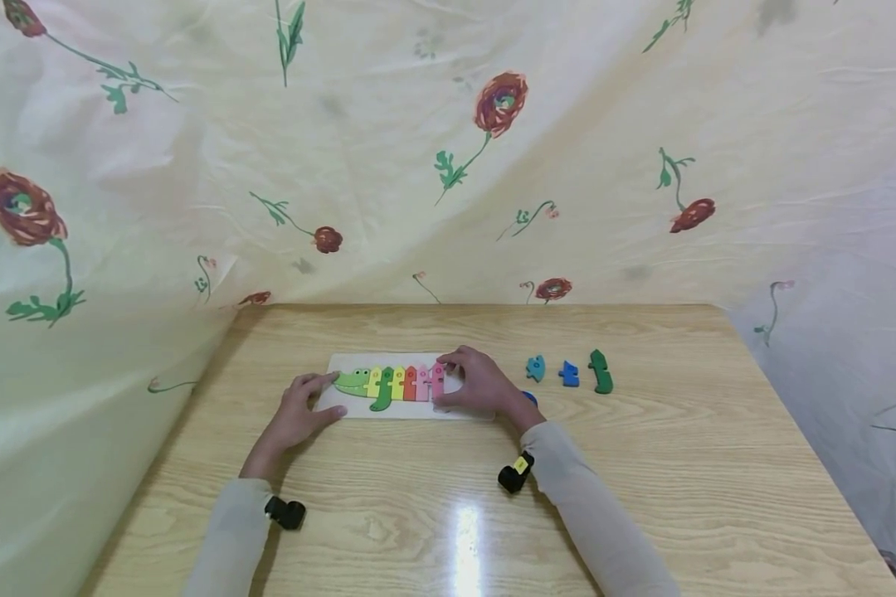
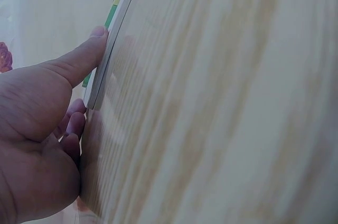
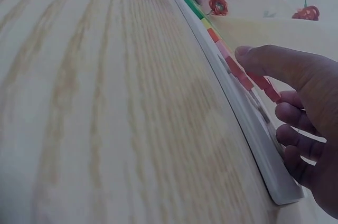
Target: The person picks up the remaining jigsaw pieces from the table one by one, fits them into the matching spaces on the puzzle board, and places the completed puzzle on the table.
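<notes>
Your right hand (image 1: 481,385) pinches the darker pink piece (image 1: 438,381) by its ends, tilted over the board (image 1: 411,410), probably for lining it up. Your left hand (image 1: 299,410), spread, touches the board's left end, likely steadying it. Loose pieces (image 1: 601,373) sit right, on the bench (image 1: 388,497), handy.

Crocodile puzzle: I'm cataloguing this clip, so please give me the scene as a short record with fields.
Surface: wood-grain table
Board: white, with green crocodile head at left
Left hand: touches the board's left end
Right hand: pinches the rightmost pink piece
Loose, right of board: light blue piece, blue piece, green piece
Partly hidden: another blue item
Backdrop: flowered cloth
</notes>
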Demonstrator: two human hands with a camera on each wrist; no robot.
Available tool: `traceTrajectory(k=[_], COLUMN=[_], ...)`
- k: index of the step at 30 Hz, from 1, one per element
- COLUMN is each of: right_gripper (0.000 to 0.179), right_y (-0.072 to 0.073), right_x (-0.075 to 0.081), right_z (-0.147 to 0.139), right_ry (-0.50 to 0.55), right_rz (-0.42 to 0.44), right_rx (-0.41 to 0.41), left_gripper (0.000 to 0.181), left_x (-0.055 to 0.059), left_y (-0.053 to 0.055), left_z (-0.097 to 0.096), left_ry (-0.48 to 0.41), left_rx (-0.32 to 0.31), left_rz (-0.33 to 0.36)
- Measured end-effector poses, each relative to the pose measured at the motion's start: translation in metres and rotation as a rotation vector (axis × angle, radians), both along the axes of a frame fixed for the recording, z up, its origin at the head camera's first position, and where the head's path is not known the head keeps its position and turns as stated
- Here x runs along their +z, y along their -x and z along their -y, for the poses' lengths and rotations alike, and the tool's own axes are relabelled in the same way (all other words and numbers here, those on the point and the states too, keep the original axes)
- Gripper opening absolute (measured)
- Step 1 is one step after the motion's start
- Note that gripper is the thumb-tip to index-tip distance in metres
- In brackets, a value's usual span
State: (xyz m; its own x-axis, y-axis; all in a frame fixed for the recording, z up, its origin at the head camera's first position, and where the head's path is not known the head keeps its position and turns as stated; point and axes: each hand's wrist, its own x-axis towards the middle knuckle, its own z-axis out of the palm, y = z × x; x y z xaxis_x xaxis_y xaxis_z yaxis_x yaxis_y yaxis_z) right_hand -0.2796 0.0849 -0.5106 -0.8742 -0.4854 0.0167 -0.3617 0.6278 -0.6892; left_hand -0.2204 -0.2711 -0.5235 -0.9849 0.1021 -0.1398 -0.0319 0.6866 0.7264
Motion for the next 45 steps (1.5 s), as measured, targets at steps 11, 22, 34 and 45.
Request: traceTrajectory(k=[11, 22, 34, 45], right_gripper=[0.074, 0.075, 0.076, 0.08], right_y=[0.002, 0.0013, 0.0015, 0.0005], right_x=[-0.0044, -0.0035, -0.0043, -0.0006], right_z=[0.0043, 0.0071, 0.0081, 0.006], right_ry=[-0.025, -0.059, -0.09, -0.069], right_rz=[0.025, 0.046, 0.046, 0.056], right_rx=[-0.017, -0.026, -0.029, -0.011], left_gripper=[0.072, 0.072, 0.072, 0.072], left_x=[0.0011, 0.0008, -0.0005, 0.0013], left_y=[-0.0004, -0.0001, 0.0005, -0.0007], left_z=[-0.0002, 0.0002, 0.0011, -0.0001], left_ry=[-0.004, -0.011, -0.013, -0.01], left_rx=[0.004, -0.001, 0.0, -0.006], left_rz=[0.006, -0.001, -0.003, -0.015])
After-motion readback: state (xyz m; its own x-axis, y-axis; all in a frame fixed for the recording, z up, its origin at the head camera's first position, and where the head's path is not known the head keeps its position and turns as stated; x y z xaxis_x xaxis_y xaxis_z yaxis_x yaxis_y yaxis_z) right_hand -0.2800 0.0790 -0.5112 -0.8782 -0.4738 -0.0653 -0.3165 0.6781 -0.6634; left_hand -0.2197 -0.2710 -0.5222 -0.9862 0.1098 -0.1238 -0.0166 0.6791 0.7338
